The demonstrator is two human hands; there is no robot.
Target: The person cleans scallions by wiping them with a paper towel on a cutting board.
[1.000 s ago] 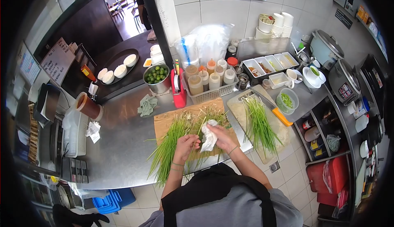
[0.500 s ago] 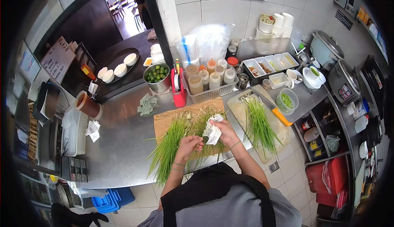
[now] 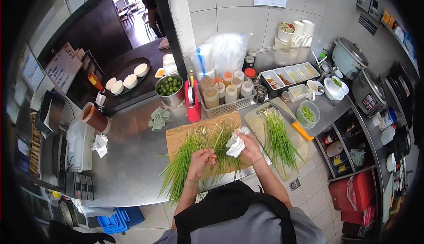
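My right hand point(image 3: 251, 147) is closed around a crumpled white paper towel point(image 3: 236, 144), above the brown paper point(image 3: 177, 134) on the counter. Close beside it, my left hand point(image 3: 202, 161) is pinched; whatever its fingertips hold is too small to make out. Under and around both hands lie long thin spring onions point(image 3: 180, 158), a thick bunch on the left and a looser lot point(image 3: 222, 134) in the middle. A separate spring onion bunch point(image 3: 279, 138) rests on the cutting board point(image 3: 253, 121) to the right, next to a knife with an orange handle point(image 3: 302, 131).
Behind the brown paper stand a basket of squeeze bottles point(image 3: 227, 107), a red dispenser point(image 3: 192, 105) and a pot of green limes point(image 3: 169, 87). A green cloth point(image 3: 159, 118) lies left. Right are a tub of chopped greens point(image 3: 308, 114) and a topping tray point(image 3: 288, 77).
My right hand has moved slightly right and down with the paper towel, away from my left hand. My left hand has shifted slightly left and down, staying pinched.
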